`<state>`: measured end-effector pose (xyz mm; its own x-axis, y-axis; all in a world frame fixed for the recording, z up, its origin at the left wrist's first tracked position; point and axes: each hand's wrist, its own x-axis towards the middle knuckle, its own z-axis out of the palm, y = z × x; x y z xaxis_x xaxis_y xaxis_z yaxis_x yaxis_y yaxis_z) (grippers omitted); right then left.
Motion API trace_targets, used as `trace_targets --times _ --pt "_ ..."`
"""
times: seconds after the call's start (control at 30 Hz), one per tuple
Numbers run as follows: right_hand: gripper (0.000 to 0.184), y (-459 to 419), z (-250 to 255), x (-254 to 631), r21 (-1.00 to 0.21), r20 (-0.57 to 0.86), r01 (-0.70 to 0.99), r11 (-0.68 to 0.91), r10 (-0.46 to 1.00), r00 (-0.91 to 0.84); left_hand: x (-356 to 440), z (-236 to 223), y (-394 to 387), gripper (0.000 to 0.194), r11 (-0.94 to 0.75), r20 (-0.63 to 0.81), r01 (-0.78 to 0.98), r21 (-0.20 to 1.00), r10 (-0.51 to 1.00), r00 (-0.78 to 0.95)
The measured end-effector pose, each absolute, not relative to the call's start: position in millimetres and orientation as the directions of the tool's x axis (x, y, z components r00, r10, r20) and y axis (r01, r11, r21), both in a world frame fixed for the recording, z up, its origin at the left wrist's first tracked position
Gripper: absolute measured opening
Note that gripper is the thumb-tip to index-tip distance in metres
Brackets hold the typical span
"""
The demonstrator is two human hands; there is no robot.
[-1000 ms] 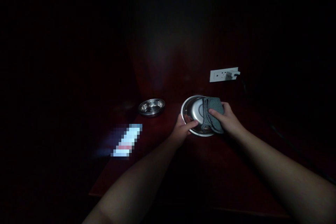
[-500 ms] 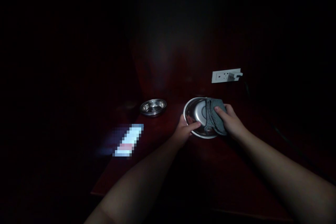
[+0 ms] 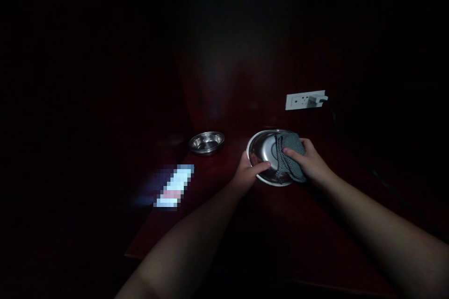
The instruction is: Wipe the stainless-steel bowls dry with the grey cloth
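A shiny steel bowl (image 3: pixel 268 152) is tilted toward me above the dark red table. My left hand (image 3: pixel 248 172) grips its left rim, the thumb lying inside the bowl and the other fingers hidden behind it. Over the bowl's right side lies a folded grey-green cloth (image 3: pixel 291 152) with a dark patterned edge. My right hand (image 3: pixel 310 160) holds this cloth, thumb on top, pressing it at the bowl's right wall; its remaining fingers are mostly out of sight.
On the red table (image 3: pixel 217 182), several shallow steel dishes (image 3: pixel 206 144) seem stacked at the back left. Nearer me is a bright pixelated rectangle (image 3: pixel 174 187). A white wall socket (image 3: pixel 304 100) holds a plug, its cable running down to the right. The surroundings are very dark.
The whole view has shifted slightly, so things sit a little farther right. My right thumb has moved slightly left over the cloth, which has bunched a little. My left hand keeps its grip.
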<state>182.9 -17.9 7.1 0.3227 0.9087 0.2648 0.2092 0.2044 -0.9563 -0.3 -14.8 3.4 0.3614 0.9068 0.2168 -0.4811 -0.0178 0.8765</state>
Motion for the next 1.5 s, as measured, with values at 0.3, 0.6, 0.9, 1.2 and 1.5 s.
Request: trace_targets --times 0.3,0.6,0.9,1.2,1.5 --pt "0.058 -22.5 12.5 179.0 -0.968 0.223 0.185 0.168 0.914 0.338 0.4 6.1 -15.0 0.066 -0.038 0.227 -0.475 0.879 0.91 0.348" --pt "0.056 -23.3 14.2 178.0 -0.971 0.21 0.18 0.159 0.925 0.317 -2.2 7.7 -11.2 0.055 -0.06 0.249 -0.458 0.887 0.897 0.365" --pt "0.045 -21.5 12.1 178.3 -0.959 0.274 0.163 0.232 0.908 0.318 -0.1 3.9 -14.8 0.058 -0.162 0.278 -0.449 0.879 0.938 0.206" --pt "0.046 -16.6 9.9 178.9 -0.976 0.209 0.038 0.215 0.871 0.445 -3.1 3.6 -10.9 0.054 -0.005 0.223 -0.59 0.808 0.928 0.298" --pt "0.044 -13.2 3.1 182.3 -0.969 0.24 0.161 0.188 0.872 0.426 0.9 -6.3 -15.0 0.057 0.039 0.117 -0.461 0.887 0.945 0.306"
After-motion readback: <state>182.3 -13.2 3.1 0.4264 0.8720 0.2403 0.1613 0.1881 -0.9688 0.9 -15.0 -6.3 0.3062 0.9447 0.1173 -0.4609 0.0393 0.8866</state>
